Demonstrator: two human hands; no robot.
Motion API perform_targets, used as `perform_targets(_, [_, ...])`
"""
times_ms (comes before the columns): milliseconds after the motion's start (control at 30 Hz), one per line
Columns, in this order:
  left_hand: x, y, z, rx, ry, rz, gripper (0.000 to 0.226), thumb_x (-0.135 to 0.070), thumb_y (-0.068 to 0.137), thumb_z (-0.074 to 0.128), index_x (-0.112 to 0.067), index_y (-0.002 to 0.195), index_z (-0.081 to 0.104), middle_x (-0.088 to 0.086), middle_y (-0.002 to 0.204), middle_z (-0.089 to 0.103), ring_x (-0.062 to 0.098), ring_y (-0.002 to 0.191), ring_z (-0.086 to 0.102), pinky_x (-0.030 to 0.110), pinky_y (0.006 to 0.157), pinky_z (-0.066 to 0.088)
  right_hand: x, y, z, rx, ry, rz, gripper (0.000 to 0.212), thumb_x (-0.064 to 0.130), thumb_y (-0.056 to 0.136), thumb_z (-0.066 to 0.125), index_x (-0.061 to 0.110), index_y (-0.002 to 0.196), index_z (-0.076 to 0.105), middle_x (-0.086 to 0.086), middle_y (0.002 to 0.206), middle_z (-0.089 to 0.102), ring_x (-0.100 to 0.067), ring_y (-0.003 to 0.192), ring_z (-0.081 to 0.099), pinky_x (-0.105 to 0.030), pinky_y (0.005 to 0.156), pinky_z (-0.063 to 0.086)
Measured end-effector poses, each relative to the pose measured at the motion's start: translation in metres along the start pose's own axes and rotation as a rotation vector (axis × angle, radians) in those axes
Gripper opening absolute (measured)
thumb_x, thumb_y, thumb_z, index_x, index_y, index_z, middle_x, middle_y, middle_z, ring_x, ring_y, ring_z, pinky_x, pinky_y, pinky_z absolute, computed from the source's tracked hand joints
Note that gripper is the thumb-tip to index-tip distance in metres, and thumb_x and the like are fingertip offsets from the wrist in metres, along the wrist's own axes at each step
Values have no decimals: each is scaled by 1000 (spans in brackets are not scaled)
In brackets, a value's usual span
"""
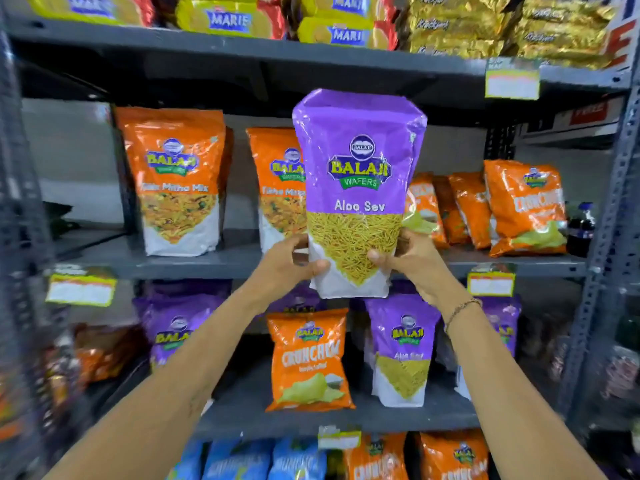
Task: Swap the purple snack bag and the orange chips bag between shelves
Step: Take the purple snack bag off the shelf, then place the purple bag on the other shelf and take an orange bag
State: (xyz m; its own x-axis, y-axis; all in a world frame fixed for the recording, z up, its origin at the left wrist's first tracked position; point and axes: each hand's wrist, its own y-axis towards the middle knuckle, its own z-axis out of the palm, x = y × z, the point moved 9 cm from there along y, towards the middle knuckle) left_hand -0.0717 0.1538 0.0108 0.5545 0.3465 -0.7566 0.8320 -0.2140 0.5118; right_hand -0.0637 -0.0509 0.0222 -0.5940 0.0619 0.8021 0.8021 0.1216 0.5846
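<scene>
A purple Aloo Sev snack bag (358, 174) is held upright in front of the middle shelf (194, 263), between two stacks of orange bags. My left hand (289, 259) grips its lower left edge and my right hand (412, 261) grips its lower right edge. An orange Crunchex chips bag (308, 358) stands on the shelf below (311, 419), among purple bags, directly under the held bag.
Orange Mitha Mix pouches (176, 181) stand at the left of the middle shelf, and orange Crunchex bags (523, 206) lean at its right. More purple Aloo Sev bags (401, 348) fill the lower shelf. Yellow Marie biscuit packs (228, 19) lie on the top shelf. A metal upright (602, 237) frames the right side.
</scene>
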Motion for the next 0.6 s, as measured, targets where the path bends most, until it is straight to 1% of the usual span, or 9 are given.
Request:
perform_targets(33, [3,-14,-10,-9,38,4,33,-27,78,73,-12,105,60,-2,103,69,0,93,64,10,82,48,0,-9,15,8,11,5,45,7,62,82,11,103,65,7,92,76,-10,87,69,-24,77,56])
perform_targets(67, [10,-27,-19,-17,60,-5,38,-29,77,74,-14,108,59,-3,107,69,0,98,63,17,89,49,-3,-17,30,19,26,11,46,5,62,82,10,104,65,7,92,76,-10,87,69,-24,77,56])
perform_targets(133, [28,-52,-32,-20,41,-51,47,-26,76,74,-14,118,55,1,117,67,11,106,64,30,96,49,-11,-33,57,38,57,32,40,-2,66,78,13,100,64,13,86,76,-5,83,69,-21,74,55])
perform_targets(167, [39,-64,-36,-19,15,-81,48,-21,78,73,-12,119,52,3,118,66,11,105,64,28,94,51,-17,-41,71,42,71,48,38,-4,68,75,14,99,63,16,83,76,-2,81,68,-19,72,54])
perform_targets(233, [64,-88,-42,-14,-38,-138,44,-9,80,71,-9,116,45,1,111,64,0,93,64,17,82,53,-36,-55,96,63,87,85,40,-4,65,76,14,98,63,17,79,76,0,77,68,-18,70,54])
perform_targets(333, [112,-122,-53,-53,-36,-226,51,-4,70,78,-19,106,44,-8,105,63,-10,85,63,14,73,53,-73,-75,134,128,82,139,47,-13,63,76,9,102,62,21,75,74,5,74,67,-14,68,52])
perform_targets(433, [163,-155,-59,-72,-7,-361,68,-4,63,83,-15,119,47,-4,110,65,-4,90,64,19,78,55,-119,-90,171,213,69,221,50,-18,62,74,6,104,59,25,73,73,8,72,65,-11,66,51])
perform_targets(533, [203,-177,-58,-109,30,-460,64,-3,62,84,-10,118,54,-5,102,67,-3,84,64,10,71,53,-169,-100,201,286,60,302,52,-17,62,75,12,103,61,22,75,74,7,74,66,-13,68,52])
perform_targets(600, [225,-189,-59,-190,88,-519,62,-9,64,83,-9,119,55,-3,99,67,9,86,63,10,69,49,-201,-101,215,316,46,342,52,-14,63,76,19,101,61,15,81,74,6,75,66,-14,70,53])
